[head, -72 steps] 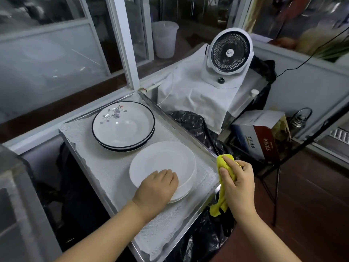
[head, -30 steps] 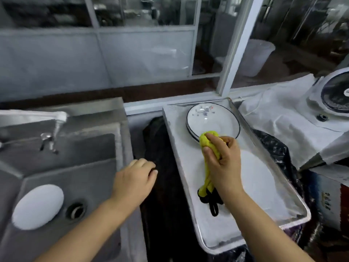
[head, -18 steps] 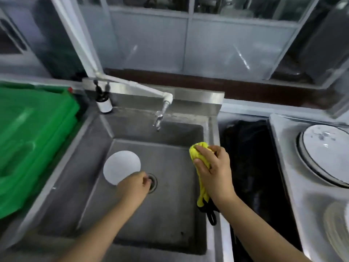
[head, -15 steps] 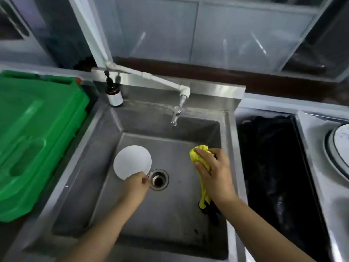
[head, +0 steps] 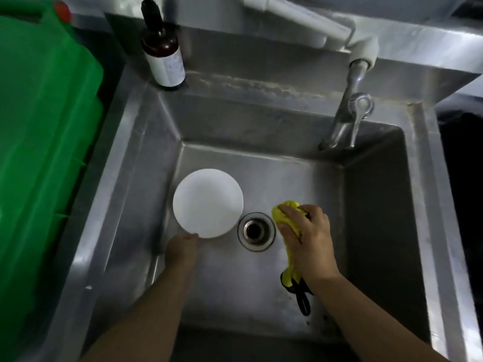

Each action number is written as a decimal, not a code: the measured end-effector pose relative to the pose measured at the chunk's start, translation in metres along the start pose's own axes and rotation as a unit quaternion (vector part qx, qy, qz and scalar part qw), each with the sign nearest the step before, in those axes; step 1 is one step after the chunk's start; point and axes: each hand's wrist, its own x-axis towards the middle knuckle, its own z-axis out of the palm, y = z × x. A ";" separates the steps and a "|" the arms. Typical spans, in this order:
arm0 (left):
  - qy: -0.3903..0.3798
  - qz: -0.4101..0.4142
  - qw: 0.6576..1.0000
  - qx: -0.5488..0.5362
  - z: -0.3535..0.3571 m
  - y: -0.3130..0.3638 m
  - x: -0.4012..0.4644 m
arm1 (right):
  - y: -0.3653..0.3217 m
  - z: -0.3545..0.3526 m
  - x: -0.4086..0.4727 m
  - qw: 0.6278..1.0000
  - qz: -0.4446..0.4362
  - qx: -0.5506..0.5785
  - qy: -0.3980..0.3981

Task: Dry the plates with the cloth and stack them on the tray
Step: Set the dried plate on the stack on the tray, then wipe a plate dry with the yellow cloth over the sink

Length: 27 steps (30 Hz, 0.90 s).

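Observation:
A small white plate (head: 207,202) lies on the bottom of the steel sink (head: 376,205), left of the drain (head: 256,231). My left hand (head: 181,248) is at the plate's near rim, with the fingertips closed on its edge. My right hand (head: 307,239) hovers right of the drain and grips a bunched yellow cloth (head: 283,214). The cloth's black-trimmed tail hangs below my wrist. The tray and the other plates are out of view.
A tap (head: 345,118) hangs over the sink's back right. A brown bottle with a white label (head: 163,56) stands on the back left corner. A green plastic container (head: 44,142) fills the left side. Something black lies beyond the right rim.
My view swung left from the tray to the sink. My left hand left the stacked plate, reached into the sink and closed on the white plate's rim. My right hand carried the cloth over the sink.

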 end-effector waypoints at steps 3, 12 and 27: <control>0.015 -0.026 0.999 -0.021 0.008 -0.003 0.018 | 0.009 0.011 0.003 1.000 0.016 -0.004 -0.013; 0.050 -0.061 0.993 -0.090 0.021 -0.006 0.025 | 0.015 0.016 0.006 0.999 0.045 0.006 -0.009; -0.077 -0.089 0.891 -0.439 0.020 0.016 0.019 | 0.012 0.004 0.009 0.999 0.043 0.001 0.005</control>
